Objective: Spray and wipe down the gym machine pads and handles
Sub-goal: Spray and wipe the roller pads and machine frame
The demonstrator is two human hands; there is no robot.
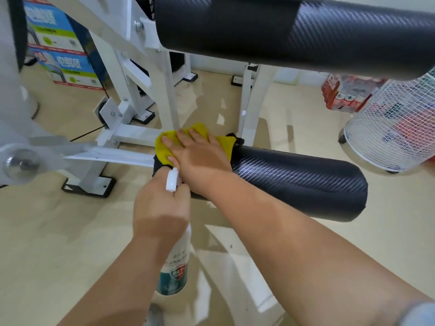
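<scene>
Right hand [197, 156], spread, presses cloth [164, 147] on roller pad [299, 184]; its length runs toward four o'clock; left hand [162, 208] grips spray bottle [175, 262].

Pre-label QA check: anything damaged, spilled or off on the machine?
Maybe: cover of the lower roller pad looks ragged beside the yellow cloth, black flaps sticking up. Shiny floor patches read as glare, not spill.

Bright, even indoor light is recorded, with glare reflected off the glossy floor [294, 128], soft shadows cast on it, and edges bent and blurred.
</scene>
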